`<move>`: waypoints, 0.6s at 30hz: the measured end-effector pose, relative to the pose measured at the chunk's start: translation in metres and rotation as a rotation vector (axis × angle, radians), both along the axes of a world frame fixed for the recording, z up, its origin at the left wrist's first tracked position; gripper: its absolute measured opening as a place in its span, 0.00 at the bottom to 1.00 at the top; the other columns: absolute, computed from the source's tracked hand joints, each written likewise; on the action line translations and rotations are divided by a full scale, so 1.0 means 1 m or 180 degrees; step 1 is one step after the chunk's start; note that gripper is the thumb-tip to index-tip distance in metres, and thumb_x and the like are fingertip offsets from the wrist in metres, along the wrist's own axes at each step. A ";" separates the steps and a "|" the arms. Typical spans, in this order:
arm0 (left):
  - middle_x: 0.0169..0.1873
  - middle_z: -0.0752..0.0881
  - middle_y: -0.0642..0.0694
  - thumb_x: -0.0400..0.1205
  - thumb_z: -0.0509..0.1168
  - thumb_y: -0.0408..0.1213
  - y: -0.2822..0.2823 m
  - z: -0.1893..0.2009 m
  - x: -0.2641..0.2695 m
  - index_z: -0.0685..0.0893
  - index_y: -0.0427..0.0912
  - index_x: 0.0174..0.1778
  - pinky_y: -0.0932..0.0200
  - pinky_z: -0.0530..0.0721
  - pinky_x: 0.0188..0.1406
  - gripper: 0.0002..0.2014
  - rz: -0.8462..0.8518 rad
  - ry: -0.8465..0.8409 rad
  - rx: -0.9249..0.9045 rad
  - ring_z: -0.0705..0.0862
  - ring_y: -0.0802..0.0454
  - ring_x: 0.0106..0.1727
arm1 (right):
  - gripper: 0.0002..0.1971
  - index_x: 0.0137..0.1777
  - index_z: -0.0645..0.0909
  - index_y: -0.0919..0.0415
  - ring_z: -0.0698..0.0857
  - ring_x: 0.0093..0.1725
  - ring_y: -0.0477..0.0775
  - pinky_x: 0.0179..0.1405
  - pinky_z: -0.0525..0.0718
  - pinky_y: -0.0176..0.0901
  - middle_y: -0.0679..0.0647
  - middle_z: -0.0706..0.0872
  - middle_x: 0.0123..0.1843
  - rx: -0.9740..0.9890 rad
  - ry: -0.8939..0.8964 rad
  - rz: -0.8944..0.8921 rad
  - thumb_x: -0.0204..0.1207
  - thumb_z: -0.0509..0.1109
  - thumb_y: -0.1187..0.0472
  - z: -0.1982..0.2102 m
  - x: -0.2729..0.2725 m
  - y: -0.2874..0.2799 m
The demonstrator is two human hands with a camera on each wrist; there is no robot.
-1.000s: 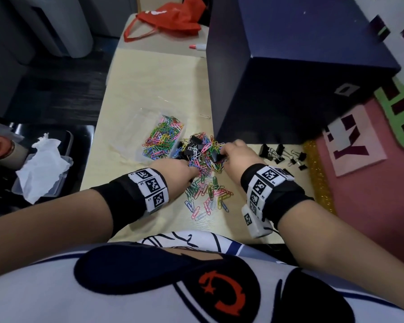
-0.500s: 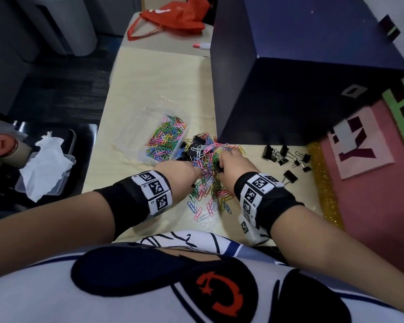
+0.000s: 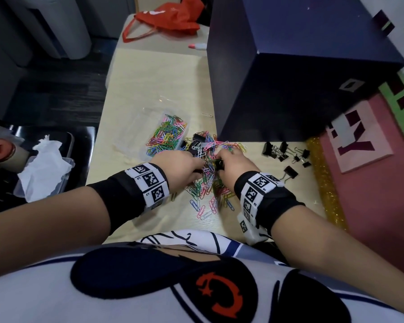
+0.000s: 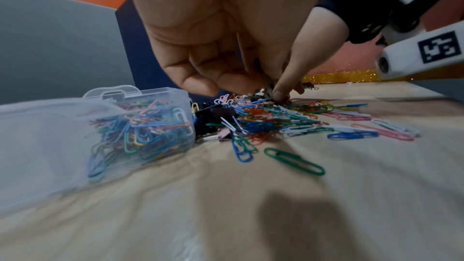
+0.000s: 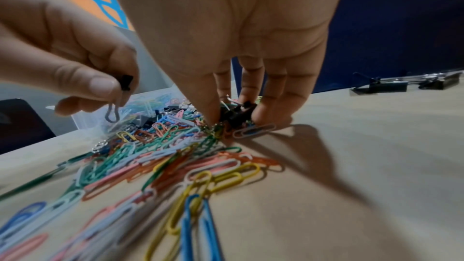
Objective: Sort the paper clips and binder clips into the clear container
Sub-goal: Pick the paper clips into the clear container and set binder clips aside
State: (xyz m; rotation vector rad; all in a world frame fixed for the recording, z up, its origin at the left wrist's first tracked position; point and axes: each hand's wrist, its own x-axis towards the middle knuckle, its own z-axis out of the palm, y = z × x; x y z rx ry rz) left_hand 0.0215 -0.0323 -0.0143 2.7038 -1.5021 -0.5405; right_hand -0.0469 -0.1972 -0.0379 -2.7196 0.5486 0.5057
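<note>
A heap of coloured paper clips (image 3: 205,183) mixed with black binder clips lies on the pale table (image 3: 149,73). Just left of it stands the clear container (image 3: 173,117), its right end full of paper clips (image 4: 140,126). My left hand (image 3: 196,167) is over the heap's left side and pinches a small black binder clip (image 5: 125,83) by its wire handle. My right hand (image 5: 233,116) reaches down into the heap, and its fingers pinch another black binder clip (image 3: 219,164). The two hands nearly touch.
A big dark blue box (image 3: 289,78) stands right behind the heap. Several sorted black binder clips (image 3: 285,151) lie to the right, near a gold glitter strip (image 3: 324,187). One stray clip (image 3: 207,114) lies by the box. A red bag (image 3: 170,17) sits at the far end.
My right hand has slid a little left and nearer over the heap, closing in on my left hand. The left hand has stayed at the heap's left side.
</note>
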 end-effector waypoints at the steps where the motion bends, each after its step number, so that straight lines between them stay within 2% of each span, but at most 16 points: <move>1: 0.50 0.82 0.43 0.86 0.55 0.51 0.000 0.000 0.000 0.78 0.45 0.55 0.50 0.81 0.47 0.14 -0.0013 -0.0021 -0.0004 0.82 0.42 0.54 | 0.19 0.69 0.70 0.51 0.83 0.56 0.62 0.55 0.82 0.48 0.58 0.71 0.69 0.0002 -0.0062 -0.0007 0.79 0.66 0.60 0.001 -0.002 0.000; 5: 0.50 0.83 0.43 0.88 0.49 0.50 0.000 -0.001 0.002 0.79 0.44 0.55 0.50 0.80 0.48 0.17 0.0032 -0.0086 0.0030 0.82 0.42 0.54 | 0.18 0.67 0.74 0.53 0.82 0.58 0.58 0.55 0.78 0.42 0.55 0.72 0.68 0.0100 -0.0260 -0.0150 0.78 0.67 0.59 0.005 -0.007 -0.004; 9: 0.51 0.81 0.44 0.87 0.52 0.49 -0.004 -0.002 0.005 0.81 0.43 0.56 0.50 0.82 0.50 0.16 0.0076 -0.0066 -0.0119 0.83 0.42 0.54 | 0.22 0.67 0.71 0.51 0.82 0.54 0.53 0.50 0.77 0.39 0.53 0.76 0.66 0.0358 -0.0412 -0.0375 0.75 0.71 0.60 0.008 -0.009 -0.012; 13: 0.51 0.79 0.44 0.86 0.55 0.48 -0.014 -0.001 0.005 0.83 0.43 0.57 0.49 0.83 0.53 0.16 0.0133 -0.0041 -0.0311 0.83 0.43 0.53 | 0.26 0.69 0.69 0.52 0.81 0.50 0.52 0.47 0.74 0.39 0.54 0.81 0.59 0.0461 -0.0496 -0.0609 0.74 0.74 0.56 0.009 -0.013 -0.028; 16: 0.52 0.79 0.43 0.85 0.57 0.46 -0.023 0.004 0.005 0.84 0.44 0.59 0.50 0.82 0.53 0.15 0.0216 0.0000 -0.0450 0.82 0.42 0.54 | 0.22 0.68 0.71 0.55 0.80 0.49 0.52 0.44 0.73 0.39 0.55 0.82 0.59 0.0319 -0.0509 -0.0819 0.76 0.72 0.54 0.011 -0.016 -0.047; 18: 0.53 0.80 0.44 0.84 0.58 0.45 -0.027 0.008 0.005 0.83 0.45 0.60 0.49 0.82 0.53 0.14 0.0288 0.0068 -0.0502 0.82 0.42 0.54 | 0.20 0.68 0.71 0.56 0.81 0.54 0.56 0.45 0.74 0.41 0.58 0.78 0.64 0.0080 -0.0581 -0.1101 0.78 0.68 0.54 0.016 -0.019 -0.058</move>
